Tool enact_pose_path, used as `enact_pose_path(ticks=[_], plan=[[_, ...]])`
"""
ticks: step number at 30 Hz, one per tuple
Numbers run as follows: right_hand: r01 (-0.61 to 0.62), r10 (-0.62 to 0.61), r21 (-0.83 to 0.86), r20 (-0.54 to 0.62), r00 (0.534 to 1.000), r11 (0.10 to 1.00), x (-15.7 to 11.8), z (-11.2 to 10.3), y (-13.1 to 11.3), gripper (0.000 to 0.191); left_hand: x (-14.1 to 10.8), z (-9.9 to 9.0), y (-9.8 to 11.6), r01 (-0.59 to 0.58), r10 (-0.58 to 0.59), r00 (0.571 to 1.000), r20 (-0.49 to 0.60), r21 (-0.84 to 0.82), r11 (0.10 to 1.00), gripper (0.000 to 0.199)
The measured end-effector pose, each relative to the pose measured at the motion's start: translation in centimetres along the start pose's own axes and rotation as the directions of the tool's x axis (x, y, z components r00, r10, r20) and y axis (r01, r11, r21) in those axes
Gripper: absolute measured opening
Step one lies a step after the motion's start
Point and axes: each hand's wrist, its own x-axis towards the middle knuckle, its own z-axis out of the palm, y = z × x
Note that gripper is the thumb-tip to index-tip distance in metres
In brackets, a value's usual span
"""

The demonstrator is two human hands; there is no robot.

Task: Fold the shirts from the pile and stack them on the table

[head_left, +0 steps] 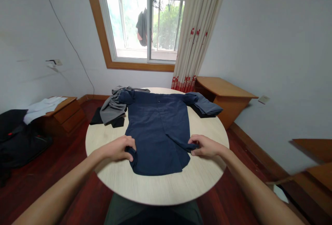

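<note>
One navy shirt [153, 124] lies spread in the middle of one round bench [160, 192], between two hands. Left hand [122, 148]: grip pinching the shirt's lower left edge. Right hand [203, 145]: grip pinching a raised fold at its lower right. At the far left, one crumpled grey garment [112, 109] over black cloth [118, 122], pieces uncountable; at the far right, one folded grey-blue garment [207, 104] over black fabric [206, 115]. One black bag [23, 145] on the floor bears a red mark, too small to read.
</note>
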Motion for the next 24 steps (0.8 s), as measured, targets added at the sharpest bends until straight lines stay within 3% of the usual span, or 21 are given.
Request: enact_pose_path(ticks=[2,5,9,11,14,16,19,22,24], plan=[[0.055,-0.059,-0.035,-0.121,0.991,0.998,-0.2,0.2,-0.6,0.029,-0.5,-0.1,0.3,0.026,-0.027,1.0,-0.015,-0.07,0.997,0.026],[0.122,-0.094,0.092,-0.264,0.96,0.988,0.1,-0.9,-1.0,0.04,-0.8,-1.2,0.8,0.091,-0.106,0.99,-0.095,-0.151,0.984,0.025],[0.118,-0.001,0.18,-0.543,0.84,0.976,1.0,-2.8,-1.4,0.052,-0.7,-3.2,1.3,0.103,-0.137,0.94,-0.313,-0.122,0.987,0.03],[0.111,0.004,0.15,-0.613,0.79,0.982,1.2,-3.5,-1.9,0.05,-0.6,-4.1,1.4,0.103,-0.142,0.914,-0.379,-0.12,0.987,0.033],[0.078,-0.053,0.01,-0.647,0.761,0.997,0.7,-4.8,-3.2,0.042,-0.8,-5.0,1.4,0.088,-0.142,0.892,-0.429,-0.143,0.986,0.038],[0.056,-0.092,-0.077,-0.62,0.779,0.995,0.0,-5.9,-4.2,0.04,-1.1,-5.5,1.5,0.064,-0.13,0.888,-0.442,-0.161,0.985,0.041],[0.089,-0.119,-0.084,-0.497,0.86,0.992,-0.8,-7.0,-5.5,0.04,-1.9,-6.2,1.8,0.03,-0.112,0.887,-0.447,-0.185,0.982,0.045],[0.112,-0.127,-0.065,-0.338,0.932,0.992,-0.8,-6.4,-5.9,0.041,-2.7,-6.8,1.9,0.036,-0.111,0.902,-0.417,-0.185,0.982,0.046],[0.093,-0.108,-0.095,-0.17,0.979,0.991,-0.5,-5.1,-5.4,0.042,-3.1,-6.9,1.7,0.074,-0.136,0.908,-0.397,-0.168,0.983,0.046]])
